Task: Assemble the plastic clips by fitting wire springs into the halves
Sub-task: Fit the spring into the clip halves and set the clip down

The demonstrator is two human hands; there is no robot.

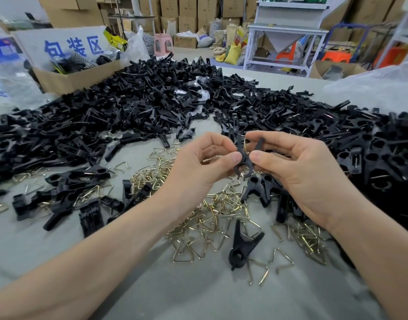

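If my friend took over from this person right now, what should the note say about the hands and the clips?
Left hand: pinches the black clip above the table.
Right hand: pinches the same clip from the other side.
A brass spring shows between its two halves; I cannot tell whether it is seated.
Loose wire springs lie under the hands, and the pile of black halves lies behind.
Done: a finished clip lies in front.
Left: finish this clip, then many more halves.
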